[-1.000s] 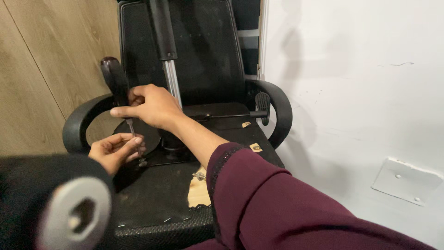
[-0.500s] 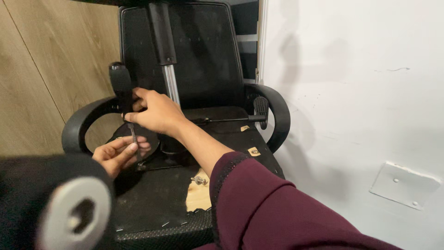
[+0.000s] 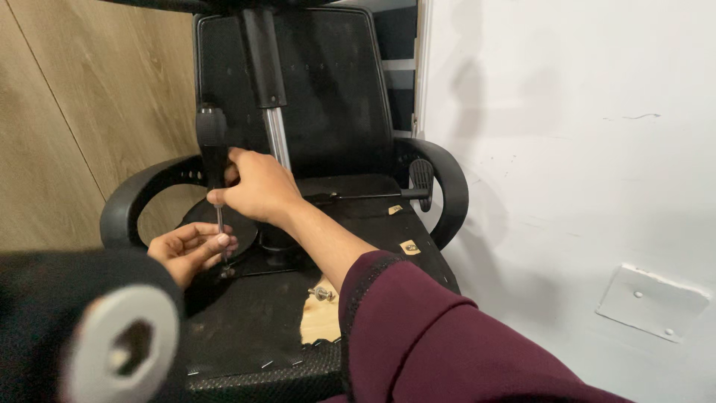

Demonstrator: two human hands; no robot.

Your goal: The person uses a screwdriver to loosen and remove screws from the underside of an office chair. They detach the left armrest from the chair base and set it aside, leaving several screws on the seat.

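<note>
An upturned black office chair lies before me, its seat underside (image 3: 246, 321) facing up. My right hand (image 3: 257, 186) grips the dark handle of a screwdriver (image 3: 212, 149), held nearly upright. Its thin shaft runs down to a screw on the black metal seat plate (image 3: 257, 261). My left hand (image 3: 190, 246) pinches the shaft near the tip with thumb and fingers. The chrome gas cylinder (image 3: 277, 138) rises just behind my right hand.
Black armrests curve at the left (image 3: 130, 201) and right (image 3: 447, 186). A lever with a black paddle (image 3: 421, 175) sticks out to the right. A loose bolt (image 3: 322, 293) lies by torn fabric. A caster wheel (image 3: 123, 339) looms close at lower left. A white wall (image 3: 582, 149) stands right.
The screwdriver has swung from leaning left to nearly upright, its handle moving right. My left hand stays at the shaft's tip.
</note>
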